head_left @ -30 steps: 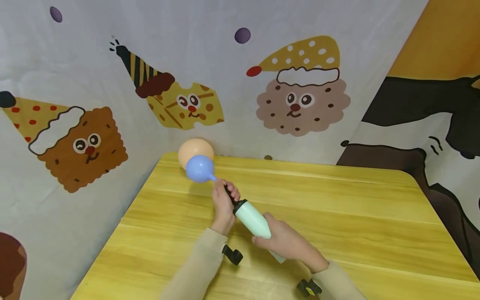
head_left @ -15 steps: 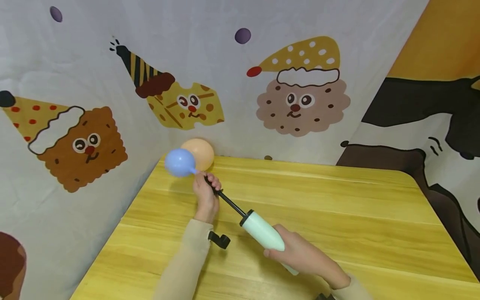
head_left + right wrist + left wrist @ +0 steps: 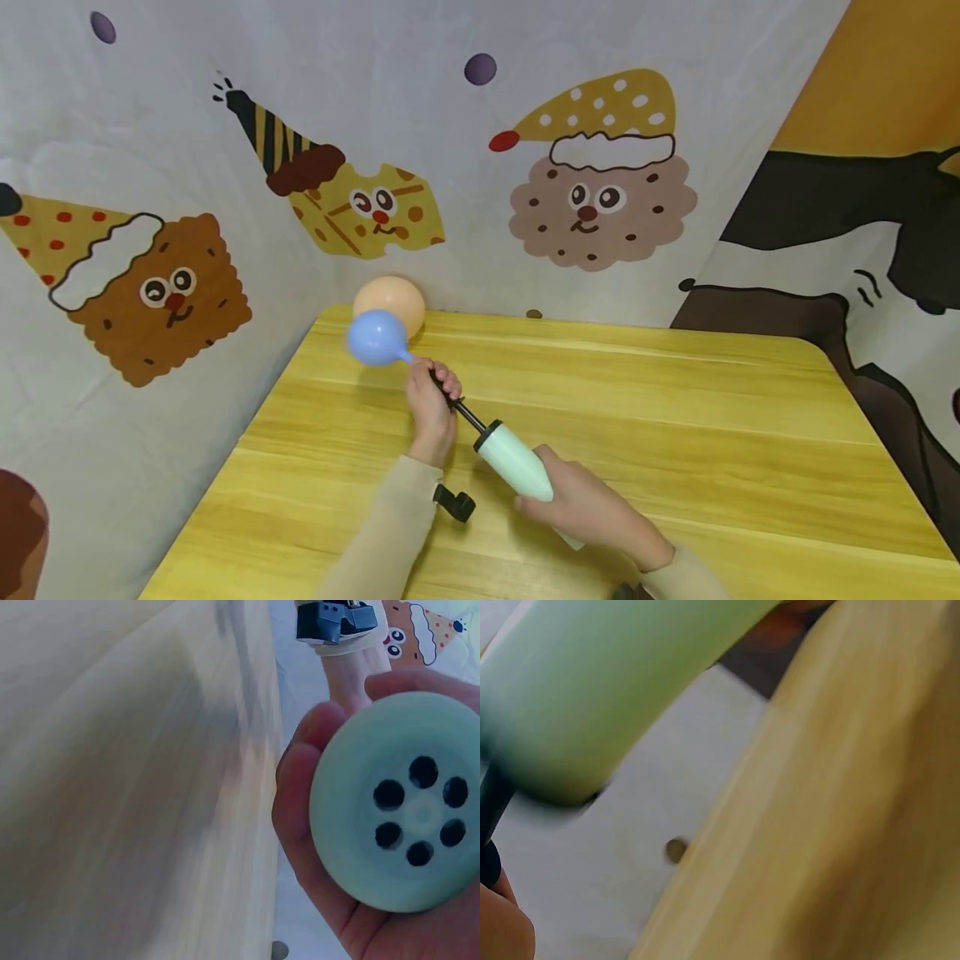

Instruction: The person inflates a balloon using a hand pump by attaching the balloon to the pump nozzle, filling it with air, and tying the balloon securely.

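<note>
Blue balloon (image 3: pixel 376 338) and your left hand (image 3: pixel 430 414) had shifted right and slightly nearer to you since half a second earlier, and less of the black rod (image 3: pixel 471 415) showed ahead of the mint-green pump barrel (image 3: pixel 516 463).

Landmark: the peach balloon (image 3: pixel 397 297), at the far left corner of the wood-grain table (image 3: pixel 712 417). Blue balloon sat in front of it and a touch left, covering its lower left part; whether the two touched, you could not tell. Blue neck led rightward, into your left hand.

Your left hand, right of the peach balloon and nearer to you, had its fingers curled round the pump's black end piece (image 3: pixel 441 386), close to that neck. Rod and barrel slanted on from there, rightward and away from the peach balloon. Your right hand (image 3: pixel 583 506), farther from it than your left, gripped the barrel toward its rear. Right wrist view showed you the round end cap (image 3: pixel 424 816) with six dark holes, fingers wrapped along its side; in the left wrist view the barrel was blurred.

Behind the peach balloon you had a printed cloth (image 3: pixel 465 275): cartoon cheese (image 3: pixel 348 225) above it, square biscuit (image 3: pixel 168 321) to its left, round cookie (image 3: pixel 622 237) to its right.
</note>
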A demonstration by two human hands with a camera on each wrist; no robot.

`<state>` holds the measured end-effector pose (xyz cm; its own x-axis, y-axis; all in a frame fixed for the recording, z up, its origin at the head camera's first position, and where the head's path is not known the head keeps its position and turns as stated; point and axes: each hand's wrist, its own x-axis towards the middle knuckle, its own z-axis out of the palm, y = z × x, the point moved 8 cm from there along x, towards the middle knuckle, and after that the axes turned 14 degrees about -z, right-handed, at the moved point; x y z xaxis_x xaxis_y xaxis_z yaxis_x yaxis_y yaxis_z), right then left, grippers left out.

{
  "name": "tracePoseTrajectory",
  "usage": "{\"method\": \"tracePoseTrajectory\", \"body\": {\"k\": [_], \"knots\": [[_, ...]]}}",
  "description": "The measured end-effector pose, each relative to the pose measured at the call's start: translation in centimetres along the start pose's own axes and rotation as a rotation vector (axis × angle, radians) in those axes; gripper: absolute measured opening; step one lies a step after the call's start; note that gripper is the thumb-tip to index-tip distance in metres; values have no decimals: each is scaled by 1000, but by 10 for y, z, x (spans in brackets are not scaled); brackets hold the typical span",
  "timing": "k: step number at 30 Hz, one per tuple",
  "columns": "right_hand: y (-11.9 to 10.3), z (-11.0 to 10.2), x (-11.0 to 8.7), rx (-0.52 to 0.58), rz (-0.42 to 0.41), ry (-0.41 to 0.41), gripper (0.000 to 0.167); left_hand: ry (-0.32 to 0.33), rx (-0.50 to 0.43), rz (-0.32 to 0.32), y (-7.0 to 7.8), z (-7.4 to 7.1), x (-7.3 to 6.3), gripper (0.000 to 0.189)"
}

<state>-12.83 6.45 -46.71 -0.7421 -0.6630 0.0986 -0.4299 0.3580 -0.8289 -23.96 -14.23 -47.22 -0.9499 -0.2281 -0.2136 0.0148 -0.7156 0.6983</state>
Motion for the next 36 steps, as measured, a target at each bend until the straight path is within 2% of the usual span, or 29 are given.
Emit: {"method": "tracePoseTrajectory", "body": {"k": [5,10,15,20,24,30,36], "knots": [[2,0,17,-12,14,23,54,-25,62,-80,-23,9,-12,38],[2,2,21,17,22,25,55,-18,79,-82,-23,8,-12,41],[1,3,14,42,45,24,62,4,54,-61,-5,2,-1,38],[-2,-5,-6,12,45,-22,63,54,-23,8,25,-13,15,32],[-2,-9,-19,16,33,-54,62,63,-37,32,36,-16,19,33],[-1,-4,-17,10,2,-59,60,56,-14,24,29,-14,12,35],[0,2,-5,-21,10,-35,54,53,7,12,10,-11,4,35]]}}
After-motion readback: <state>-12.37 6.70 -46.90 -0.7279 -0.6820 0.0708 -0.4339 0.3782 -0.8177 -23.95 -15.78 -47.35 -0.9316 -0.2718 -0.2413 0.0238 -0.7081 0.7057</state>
